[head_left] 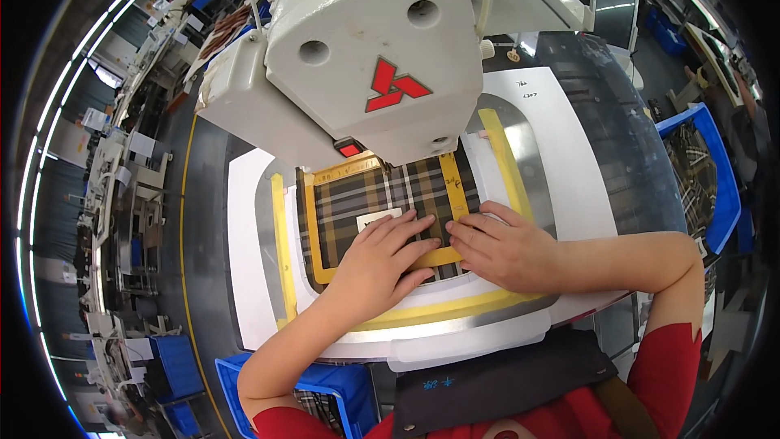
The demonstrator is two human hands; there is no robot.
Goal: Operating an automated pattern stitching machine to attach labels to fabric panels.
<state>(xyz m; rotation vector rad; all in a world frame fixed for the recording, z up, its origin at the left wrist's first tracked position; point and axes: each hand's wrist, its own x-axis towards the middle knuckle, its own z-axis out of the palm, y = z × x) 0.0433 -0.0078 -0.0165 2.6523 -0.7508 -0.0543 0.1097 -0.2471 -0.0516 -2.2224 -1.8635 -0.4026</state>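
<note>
Right now my left hand (375, 264) lies flat over the near part of a yellow frame (314, 232), its fingers straight and slightly spread, holding nothing, their tips on the plaid cloth (348, 205) inside. A small white label (378, 216) sits on that cloth, partly under my left fingers. My right hand (508, 252) comes in from the right, its fingers bent and close together, with the tips at the frame's near right corner, just beside my left fingertips; I cannot tell whether they grip the frame or only press on it. The cloth, in dark, tan and white checks, lies in the middle of the work surface, under the head of a big white sewing machine (370, 49) on the far side. Strips of yellow tape (505, 167) run left, right and near around the frame, and white board (573, 146) shows farther out on both sides. To the right stands a blue bin (723, 191) with more plaid cloth in it; another blue bin (363, 394) stands near me on the left.
</note>
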